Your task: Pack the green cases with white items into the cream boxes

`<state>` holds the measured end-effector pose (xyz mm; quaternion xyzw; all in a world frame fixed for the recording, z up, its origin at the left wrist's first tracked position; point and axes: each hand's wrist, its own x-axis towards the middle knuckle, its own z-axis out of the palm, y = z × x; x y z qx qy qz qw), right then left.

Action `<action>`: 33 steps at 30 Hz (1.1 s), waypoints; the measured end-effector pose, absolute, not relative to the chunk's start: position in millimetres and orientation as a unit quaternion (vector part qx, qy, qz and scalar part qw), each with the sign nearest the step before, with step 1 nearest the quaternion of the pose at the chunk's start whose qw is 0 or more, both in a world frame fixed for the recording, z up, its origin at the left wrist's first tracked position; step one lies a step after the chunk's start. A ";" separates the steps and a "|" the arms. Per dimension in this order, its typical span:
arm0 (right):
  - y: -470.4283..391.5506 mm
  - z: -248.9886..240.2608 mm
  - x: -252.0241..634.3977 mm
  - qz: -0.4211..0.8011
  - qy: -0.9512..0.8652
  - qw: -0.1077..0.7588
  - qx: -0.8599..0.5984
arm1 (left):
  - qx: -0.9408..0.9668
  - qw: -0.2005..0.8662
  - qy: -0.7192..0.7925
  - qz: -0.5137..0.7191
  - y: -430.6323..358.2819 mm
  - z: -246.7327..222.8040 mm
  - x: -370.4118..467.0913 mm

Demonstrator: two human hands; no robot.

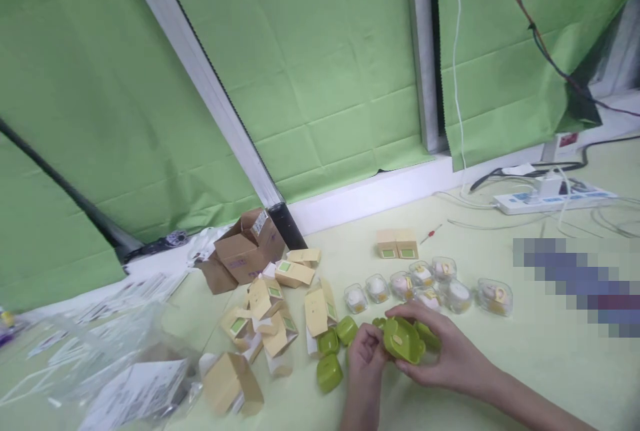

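My right hand [443, 351] is wrapped round an open green case [403, 339], its fingers along the top and its thumb below. At the left side of the case, my left hand [367, 351] has its fingers curled in against the edge; whether they grip the case is hard to see. More green cases [329, 372] lie on the table just left of my left hand. Several clear containers [457, 295] with white, pink and yellow contents stand beyond my hands.
Small cream boxes [266, 297] are heaped to the left, near a cardboard box [250, 247] and a black cylinder [287, 225]. Two cream boxes [397, 244] stand farther back. Plastic bags [130, 364] lie at the left, a power strip [555, 198] with cables at the right.
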<state>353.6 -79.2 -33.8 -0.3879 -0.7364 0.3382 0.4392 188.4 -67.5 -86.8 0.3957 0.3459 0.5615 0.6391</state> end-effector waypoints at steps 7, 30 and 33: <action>-64.2 -16.8 341.9 0.330 -0.772 0.386 -0.383 | 0.307 0.735 0.199 0.571 -80.1 -70.1 184.6; 50.2 -28.3 297.6 0.259 -0.880 0.205 -0.343 | 0.560 0.346 0.507 0.556 -66.7 -44.2 160.5; 63.2 -29.1 295.4 0.235 -0.905 0.135 -0.328 | 0.604 0.287 0.552 0.498 -58.0 -44.4 165.0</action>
